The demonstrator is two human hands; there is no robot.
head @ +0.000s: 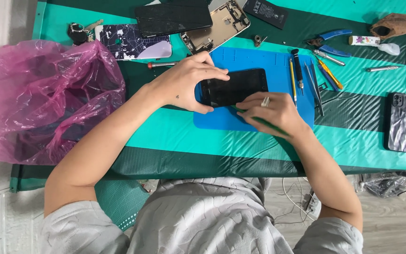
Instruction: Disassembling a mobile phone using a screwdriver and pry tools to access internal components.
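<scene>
prying at the black phone's lower edge on the blue mat.
left hand clamps the phone; right hand grips a green pry tool, which likely needs gentle, steady leverage.

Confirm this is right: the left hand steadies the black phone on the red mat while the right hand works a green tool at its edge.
Wrong on one point: the mat is blue, not red, as the head view shows. The left hand steadies the black phone; the right hand works the green tool.
</scene>
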